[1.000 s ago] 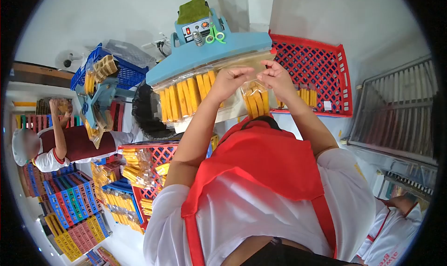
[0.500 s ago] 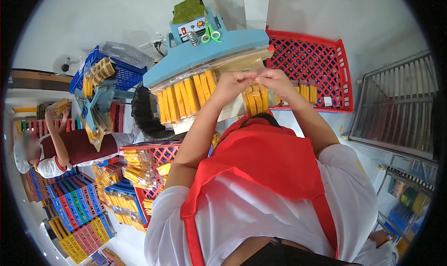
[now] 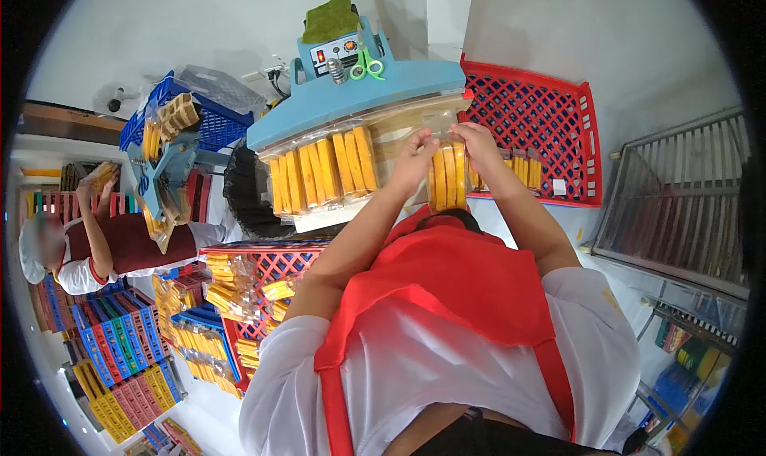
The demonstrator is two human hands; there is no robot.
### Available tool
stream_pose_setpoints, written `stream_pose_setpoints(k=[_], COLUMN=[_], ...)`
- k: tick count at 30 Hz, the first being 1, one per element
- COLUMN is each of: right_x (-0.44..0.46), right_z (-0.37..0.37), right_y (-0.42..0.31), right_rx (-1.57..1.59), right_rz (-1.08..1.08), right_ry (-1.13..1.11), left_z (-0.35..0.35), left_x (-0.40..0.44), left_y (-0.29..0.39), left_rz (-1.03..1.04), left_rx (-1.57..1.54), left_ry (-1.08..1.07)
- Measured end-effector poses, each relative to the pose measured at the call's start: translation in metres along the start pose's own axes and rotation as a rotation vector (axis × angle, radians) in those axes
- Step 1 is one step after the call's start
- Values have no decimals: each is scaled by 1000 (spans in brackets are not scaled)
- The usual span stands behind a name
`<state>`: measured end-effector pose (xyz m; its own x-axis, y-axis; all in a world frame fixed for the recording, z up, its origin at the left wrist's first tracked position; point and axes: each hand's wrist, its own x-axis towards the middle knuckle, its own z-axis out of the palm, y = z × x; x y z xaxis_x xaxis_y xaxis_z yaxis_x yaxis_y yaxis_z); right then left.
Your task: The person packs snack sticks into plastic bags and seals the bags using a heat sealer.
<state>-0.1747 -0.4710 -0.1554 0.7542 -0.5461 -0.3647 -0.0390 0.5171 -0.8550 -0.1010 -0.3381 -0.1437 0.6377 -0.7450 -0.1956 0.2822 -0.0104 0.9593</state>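
Clear plastic bag of yellow sticks (image 3: 448, 178) hangs in front of my apron, its mouth facing the blue bag sealer (image 3: 359, 97). My left hand (image 3: 412, 159) pinches the bag's left upper corner. At the right upper corner, my right hand (image 3: 479, 147) has its fingers closed on the plastic. Left of my hands, several filled bags of yellow sticks (image 3: 321, 169) lie side by side, their top ends at the sealer's jaw. Green-handled scissors (image 3: 366, 67) rest on top of the sealer.
A red crate (image 3: 586, 129) with more packed bags (image 3: 523, 171) stands to the right. Another red crate (image 3: 263, 256) holds bags at lower left. A black-lined bin (image 3: 246, 189) sits beside the sealer. A co-worker (image 3: 132, 236) handles a pack at another sealer (image 3: 171, 177) on the left.
My hands were together at the bag's top; now they are apart at its two corners, with the plastic spread between them. The bag has shifted slightly right and stands straighter.
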Motion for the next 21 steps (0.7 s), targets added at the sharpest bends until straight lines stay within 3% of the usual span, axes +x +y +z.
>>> stream_pose_setpoints(k=[6, 9, 11, 12, 13, 14, 15, 16, 18, 21], right_x=[41, 58, 48, 54, 53, 47, 36, 20, 21, 23], right_z=[1, 9, 22, 15, 17, 19, 23, 37, 41, 50], right_y=[3, 6, -9, 4, 8, 18, 27, 17, 19, 26], right_rx=[123, 127, 20, -124, -126, -281, -434, -374, -362, -290], right_rz=[137, 104, 42, 42, 48, -106, -255, -257, -249, -223], right_ry=[69, 78, 83, -45, -50, -89, -128, -26, -27, -51], left_z=[6, 0, -13, -17, -21, -23, -23, -22, -18, -19], left_x=[28, 46, 61, 64, 65, 65, 63, 61, 58, 35], left_y=[-12, -8, -19, -18, -17, -18, -16, -9, 4, 12], left_rz=[-17, -3, 96, 95, 71, 41, 28, -7, -37, 75], left_rx=[-82, 60, -6, -7, 201, 408, 406, 424, 441, 488], left_ry=[128, 231, 440, 446, 482, 515, 522, 530, 551, 597])
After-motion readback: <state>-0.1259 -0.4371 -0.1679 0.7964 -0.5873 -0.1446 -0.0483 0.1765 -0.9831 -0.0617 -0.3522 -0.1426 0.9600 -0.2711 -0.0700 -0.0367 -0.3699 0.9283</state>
